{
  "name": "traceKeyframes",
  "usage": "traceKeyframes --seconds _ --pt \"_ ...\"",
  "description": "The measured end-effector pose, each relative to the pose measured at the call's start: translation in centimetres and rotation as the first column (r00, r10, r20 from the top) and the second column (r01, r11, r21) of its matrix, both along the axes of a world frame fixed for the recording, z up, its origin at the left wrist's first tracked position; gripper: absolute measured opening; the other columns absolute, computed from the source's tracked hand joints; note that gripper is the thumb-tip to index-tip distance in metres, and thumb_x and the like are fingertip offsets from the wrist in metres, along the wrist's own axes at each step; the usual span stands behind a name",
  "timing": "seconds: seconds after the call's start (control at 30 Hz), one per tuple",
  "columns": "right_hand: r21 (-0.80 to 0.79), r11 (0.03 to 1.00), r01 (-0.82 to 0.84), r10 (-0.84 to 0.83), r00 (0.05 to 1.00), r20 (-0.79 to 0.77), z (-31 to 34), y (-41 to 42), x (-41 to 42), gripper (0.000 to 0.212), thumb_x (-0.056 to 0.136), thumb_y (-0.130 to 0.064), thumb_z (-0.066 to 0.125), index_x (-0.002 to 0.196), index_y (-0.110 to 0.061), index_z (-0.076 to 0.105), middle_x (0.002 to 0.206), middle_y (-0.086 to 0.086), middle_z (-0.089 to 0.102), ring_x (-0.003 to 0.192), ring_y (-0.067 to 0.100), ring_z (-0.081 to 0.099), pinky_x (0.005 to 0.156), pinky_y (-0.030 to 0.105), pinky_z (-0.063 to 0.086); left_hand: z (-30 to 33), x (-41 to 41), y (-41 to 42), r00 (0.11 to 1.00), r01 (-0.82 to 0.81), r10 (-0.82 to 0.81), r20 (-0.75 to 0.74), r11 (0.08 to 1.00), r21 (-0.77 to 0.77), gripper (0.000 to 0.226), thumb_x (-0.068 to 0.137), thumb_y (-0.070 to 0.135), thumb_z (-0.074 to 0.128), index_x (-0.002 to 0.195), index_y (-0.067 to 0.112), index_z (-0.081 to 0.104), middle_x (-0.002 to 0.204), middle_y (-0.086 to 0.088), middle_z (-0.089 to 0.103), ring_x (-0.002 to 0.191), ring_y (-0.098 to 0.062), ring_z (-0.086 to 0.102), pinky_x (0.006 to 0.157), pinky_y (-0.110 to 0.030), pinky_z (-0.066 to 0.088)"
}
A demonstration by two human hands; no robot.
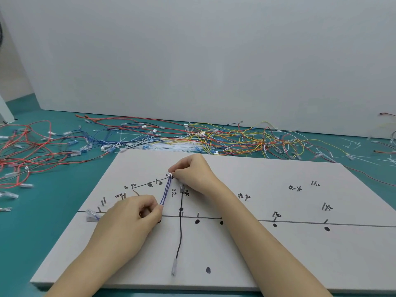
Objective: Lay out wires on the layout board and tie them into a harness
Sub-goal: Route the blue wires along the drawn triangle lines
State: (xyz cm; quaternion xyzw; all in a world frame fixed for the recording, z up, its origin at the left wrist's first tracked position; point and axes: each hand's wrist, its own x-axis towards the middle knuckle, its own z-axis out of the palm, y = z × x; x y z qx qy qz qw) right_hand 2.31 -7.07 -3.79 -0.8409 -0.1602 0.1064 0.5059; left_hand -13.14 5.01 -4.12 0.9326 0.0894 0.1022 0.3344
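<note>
**Blue wire pair stretched between two hands on the layout board**

Pinched at its far end by the right hand, fingertips closed on the small white connector near the middle of the layout board. Gripped at the near end by the left hand, thumb and curled fingers closed on the blue wire pair, drawn taut and slanting between the two hands. Laid already: a black wire running toward the board's near edge, ending in a clear terminal. Near the board's left edge, another clear terminal, possibly on a blue lead, half hidden by the left hand. Beyond the far edge, a loose tangle of red, blue, yellow and white wires on the green table.
</note>
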Motion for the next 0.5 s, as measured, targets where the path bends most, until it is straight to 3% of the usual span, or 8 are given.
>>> traceKeyframes --seconds 0.17,0.3,0.4,0.5 --pt "0.011 1.000 0.006 -0.006 0.999 0.045 -0.2 0.2 -0.3 0.023 0.083 -0.004 0.055 0.083 -0.013 0.076 0.062 -0.009 0.062 0.052 0.002 0.050 0.048 0.012 0.038 0.5 -0.6 -0.6 0.995 -0.005 -0.010 0.100 0.989 0.150 0.030 0.091 0.045 0.047 0.071 0.024 0.053 0.065 0.009 0.056 0.062 -0.009 0.050 0.052 -0.027 0.033" --pt "0.018 1.000 0.008 -0.009 0.998 0.058 -0.4 0.3 -0.3 0.025 0.082 -0.003 0.053 0.083 -0.013 0.076 0.065 -0.006 0.063 0.051 0.004 0.049 0.049 0.015 0.039 0.9 -0.9 -0.8 0.986 0.081 -0.135 0.100 0.901 0.426 0.034 0.098 0.047 0.032 0.072 0.025 0.038 0.068 0.007 0.048 0.071 -0.012 0.048 0.060 -0.028 0.037" --pt "0.021 1.000 0.006 -0.007 0.998 0.065 -0.5 0.3 -0.3 0.026 0.082 -0.003 0.052 0.085 -0.010 0.077 0.072 0.000 0.068 0.053 0.005 0.049 0.051 0.016 0.040 1.0 -0.8 -0.6 0.974 0.134 -0.206 0.095 0.859 0.495 0.033 0.100 0.046 0.029 0.081 0.024 0.044 0.077 0.009 0.046 0.084 -0.012 0.047 0.071 -0.029 0.041" --pt "0.029 1.000 0.004 -0.006 0.998 0.061 -0.5 0.2 -0.2 0.024 0.083 -0.004 0.054 0.086 -0.011 0.077 0.081 0.001 0.072 0.061 0.005 0.053 0.058 0.018 0.043 1.4 -0.5 -0.1 0.964 0.159 -0.242 0.111 0.857 0.491 0.031 0.099 0.040 0.043 0.078 0.022 0.058 0.075 0.008 0.051 0.084 -0.017 0.047 0.068 -0.030 0.036"
